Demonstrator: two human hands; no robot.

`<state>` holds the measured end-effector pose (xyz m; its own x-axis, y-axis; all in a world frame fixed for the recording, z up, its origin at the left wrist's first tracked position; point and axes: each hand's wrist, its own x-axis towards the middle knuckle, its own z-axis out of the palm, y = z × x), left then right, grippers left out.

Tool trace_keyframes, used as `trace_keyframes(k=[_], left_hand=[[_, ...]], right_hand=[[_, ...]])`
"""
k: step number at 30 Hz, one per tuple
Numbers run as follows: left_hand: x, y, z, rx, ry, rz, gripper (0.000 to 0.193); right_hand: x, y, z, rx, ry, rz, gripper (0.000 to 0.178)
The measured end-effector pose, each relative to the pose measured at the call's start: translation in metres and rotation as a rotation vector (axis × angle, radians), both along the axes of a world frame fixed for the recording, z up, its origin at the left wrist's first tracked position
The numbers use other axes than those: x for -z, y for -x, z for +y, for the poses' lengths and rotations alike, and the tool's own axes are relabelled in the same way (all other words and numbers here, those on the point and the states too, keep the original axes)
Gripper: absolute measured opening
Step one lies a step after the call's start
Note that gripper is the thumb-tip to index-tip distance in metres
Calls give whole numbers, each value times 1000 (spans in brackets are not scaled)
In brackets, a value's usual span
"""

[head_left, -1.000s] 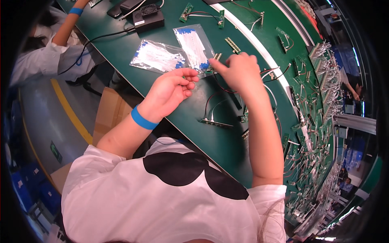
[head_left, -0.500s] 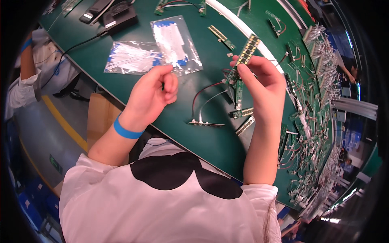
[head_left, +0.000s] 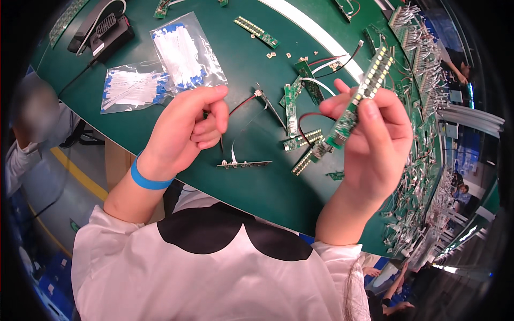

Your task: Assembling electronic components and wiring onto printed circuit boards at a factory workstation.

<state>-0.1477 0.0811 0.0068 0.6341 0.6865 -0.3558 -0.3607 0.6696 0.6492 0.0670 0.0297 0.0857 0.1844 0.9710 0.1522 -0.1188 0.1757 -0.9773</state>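
My right hand holds a long, narrow green circuit board between thumb and fingers, tilted up to the right. Two rows of pale LEDs run along its upper part. My left hand, a blue band on its wrist, is raised over the table, fingers curled and index finger forward; anything within the fingers is hidden. Between the hands, more boards lie on the green table, among them an upright green one and an LED board. A thin board with wires lies nearer me.
Past my left hand lie two clear bags of white, blue-ended cables, a taller bag and a lower bag. A black box-shaped device sits far left. Another LED board lies farther back. Many wired boards crowd the right side.
My right hand has moved right with the board. The view has shifted, so the bags and table sit farther left. My left hand keeps its curled shape.
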Motion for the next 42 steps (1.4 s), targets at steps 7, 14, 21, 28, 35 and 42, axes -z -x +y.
trace_keyframes(k=[7, 14, 21, 28, 35, 42], left_hand=[[-31, -25, -13, 108, -187, 119, 30], [-59, -40, -28, 371, -838, 27, 19], [-39, -61, -49, 233, -874, 66, 16], [-42, -65, -54, 566, -943, 64, 14], [-36, -82, -69, 858, -672, 3, 13], [-30, -95, -92, 896, -706, 47, 15]], right_hand=[[-11, -2, -20, 59, 127, -16, 23], [-12, -1, -45, 150, 128, -33, 19], [4, -5, -69, 161, 138, 46, 12], [23, -24, -88, -48, 111, 25, 27], [39, -29, -115, -13, -15, -109, 39], [42, -30, -138, 107, 46, -31, 39]])
